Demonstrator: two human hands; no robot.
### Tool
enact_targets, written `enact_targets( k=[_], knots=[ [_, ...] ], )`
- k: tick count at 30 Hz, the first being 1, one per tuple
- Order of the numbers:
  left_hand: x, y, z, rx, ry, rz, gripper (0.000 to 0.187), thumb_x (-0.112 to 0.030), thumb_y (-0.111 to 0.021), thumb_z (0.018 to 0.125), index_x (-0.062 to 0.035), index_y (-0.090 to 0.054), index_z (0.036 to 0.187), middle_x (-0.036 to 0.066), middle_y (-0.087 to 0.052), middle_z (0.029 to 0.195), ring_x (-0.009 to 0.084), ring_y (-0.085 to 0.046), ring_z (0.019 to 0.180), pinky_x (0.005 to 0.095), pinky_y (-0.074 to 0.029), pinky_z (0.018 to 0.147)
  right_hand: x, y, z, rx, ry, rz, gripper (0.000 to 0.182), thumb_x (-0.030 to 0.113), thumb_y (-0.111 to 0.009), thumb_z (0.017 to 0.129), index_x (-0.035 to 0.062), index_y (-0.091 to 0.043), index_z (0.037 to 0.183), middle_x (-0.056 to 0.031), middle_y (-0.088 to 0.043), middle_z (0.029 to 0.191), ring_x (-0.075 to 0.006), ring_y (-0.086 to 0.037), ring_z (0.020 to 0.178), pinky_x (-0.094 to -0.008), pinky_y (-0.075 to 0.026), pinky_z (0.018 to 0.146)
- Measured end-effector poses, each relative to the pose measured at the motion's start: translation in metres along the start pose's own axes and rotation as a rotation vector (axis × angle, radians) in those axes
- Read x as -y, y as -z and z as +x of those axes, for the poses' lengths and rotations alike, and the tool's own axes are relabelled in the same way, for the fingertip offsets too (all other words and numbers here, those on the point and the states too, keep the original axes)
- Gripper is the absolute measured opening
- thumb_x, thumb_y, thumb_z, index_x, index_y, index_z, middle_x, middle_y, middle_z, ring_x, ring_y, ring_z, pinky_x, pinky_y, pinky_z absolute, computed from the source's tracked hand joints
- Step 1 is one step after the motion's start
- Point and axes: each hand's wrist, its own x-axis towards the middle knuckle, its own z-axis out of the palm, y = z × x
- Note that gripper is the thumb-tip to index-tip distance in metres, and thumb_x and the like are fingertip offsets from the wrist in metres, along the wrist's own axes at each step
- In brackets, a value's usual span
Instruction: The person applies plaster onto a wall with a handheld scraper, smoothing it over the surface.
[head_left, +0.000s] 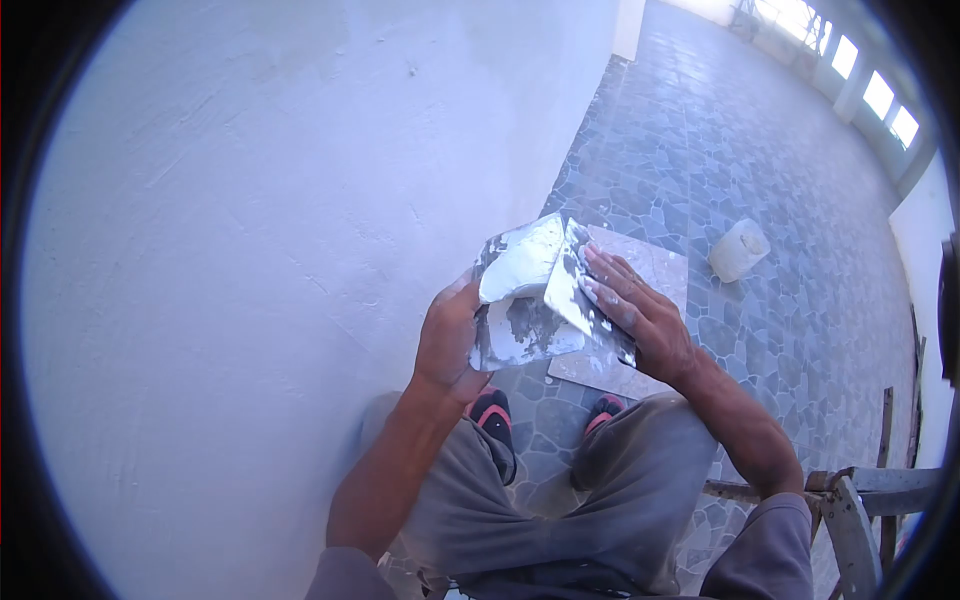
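My left hand (pixel 446 338) is wrapped round the left edge of a flat, putty-smeared plastering blade (pixel 530 325). A thick mound of white putty (pixel 524 262) lies on its upper part. In my right hand (pixel 648 318) is a second flat blade, a putty scraper (pixel 570 292), streaked with white; its handle is hidden. The fingers lie stretched along its back, and the thumb is out of sight. The scraper's edge meets the other blade beside the putty, and both are held in front of my knees.
A pale plastered wall (pixel 280 220) rises close on my left. Below the hands, a light square slab (pixel 655 270) lies on the stone-patterned floor (pixel 790 200). A whitish plastic container (pixel 738 251) stands to the right. At lower right is a wooden frame (pixel 855 535), near my right elbow.
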Motion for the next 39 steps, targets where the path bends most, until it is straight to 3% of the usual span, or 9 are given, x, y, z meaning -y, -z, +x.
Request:
enact_targets(
  k=[5,6,9,12,15,21,24,30,39],
  knots=[
    [-0.004,-0.005,-0.003,0.018,-0.022,0.022,0.034,-0.015,-0.044,0.098,0.0057,-0.050,0.124,0.014,-0.063,0.111,0.0197,-0.066,0.098,0.0318,-0.055,0.082,-0.011,0.008,-0.021,0.092,-0.298,-0.249,0.057,-0.013,-0.060,0.077,0.0065,-0.052,0.130,-0.0216,-0.051,0.135,-0.0372,-0.051,0.125,-0.0434,-0.044,0.105],
    [-0.003,-0.003,-0.002,0.023,-0.023,0.028,0.035,-0.016,-0.044,0.098,0.0056,-0.050,0.125,0.014,-0.063,0.111,0.0196,-0.065,0.098,0.0318,-0.055,0.083,-0.009,0.010,-0.024,0.075,-0.322,-0.246,0.048,-0.011,-0.056,0.083,0.0042,-0.053,0.129,-0.0246,-0.056,0.128,-0.0352,-0.060,0.114,-0.0374,-0.050,0.094],
    [-0.002,-0.001,0.002,0.019,-0.055,0.056,0.035,-0.016,-0.042,0.099,0.0057,-0.049,0.126,0.013,-0.061,0.112,0.0193,-0.064,0.099,0.0329,-0.053,0.085,0.003,0.012,-0.026,-0.089,-0.620,-0.001,0.032,-0.003,-0.054,0.091,0.0007,-0.056,0.122,-0.0189,-0.066,0.097,-0.0260,-0.065,0.081,-0.0331,-0.050,0.072],
    [-0.006,-0.003,0.001,-0.026,-0.066,0.116,0.036,-0.016,-0.040,0.100,0.0056,-0.046,0.128,0.013,-0.060,0.114,0.0195,-0.062,0.102,0.0337,-0.052,0.087,0.003,0.022,-0.031,-0.026,-0.866,0.097,0.036,-0.006,-0.051,0.090,0.0004,-0.055,0.126,-0.0130,-0.065,0.087,-0.0178,-0.062,0.073,-0.0296,-0.048,0.066],
    [-0.008,-0.007,0.001,-0.080,-0.112,0.197,0.036,-0.016,-0.039,0.101,0.0053,-0.044,0.130,0.013,-0.059,0.115,0.0196,-0.061,0.103,0.0340,-0.052,0.088,0.010,0.025,-0.027,-0.122,-0.743,0.099,0.034,-0.004,-0.052,0.091,-0.0009,-0.056,0.125,-0.0073,-0.058,0.073,-0.0103,-0.053,0.065,-0.0259,-0.044,0.059],
    [-0.003,-0.007,0.003,-0.065,-0.207,0.245,0.039,-0.017,-0.038,0.102,0.0069,-0.040,0.132,0.014,-0.057,0.118,0.0202,-0.060,0.106,0.0344,-0.050,0.091,0.024,0.027,-0.017,-0.181,-0.455,0.069,0.038,-0.008,-0.053,0.086,0.0009,-0.057,0.123,-0.0173,-0.067,0.109,-0.0176,-0.066,0.078,-0.0284,-0.051,0.066],
    [-0.001,-0.009,0.004,-0.117,-0.218,0.253,0.035,-0.018,-0.037,0.102,0.0042,-0.046,0.127,0.012,-0.058,0.114,0.0185,-0.060,0.103,0.0335,-0.050,0.089,0.024,0.027,-0.023,-0.135,-0.391,0.077,0.045,-0.014,-0.055,0.079,0.0020,-0.058,0.121,-0.0201,-0.061,0.125,-0.0274,-0.067,0.098,-0.0318,-0.054,0.078],
    [0.002,-0.011,0.004,-0.156,-0.206,0.281,0.038,-0.019,-0.038,0.101,0.0052,-0.043,0.130,0.014,-0.057,0.116,0.0200,-0.060,0.105,0.0343,-0.050,0.091,0.024,0.026,-0.015,-0.109,-0.136,0.014,0.057,-0.018,-0.056,0.068,0.0030,-0.056,0.121,-0.0208,-0.060,0.125,-0.0375,-0.059,0.116,-0.0443,-0.049,0.097],
    [0.006,-0.011,0.003,-0.097,-0.188,0.339,0.037,-0.019,-0.038,0.101,0.0050,-0.043,0.130,0.015,-0.057,0.116,0.0213,-0.060,0.106,0.0349,-0.050,0.091,0.026,0.025,-0.015,-0.071,-0.142,-0.006,0.059,-0.020,-0.055,0.068,0.0033,-0.055,0.123,-0.0200,-0.060,0.125,-0.0363,-0.057,0.117,-0.0472,-0.046,0.101]
  ],
)
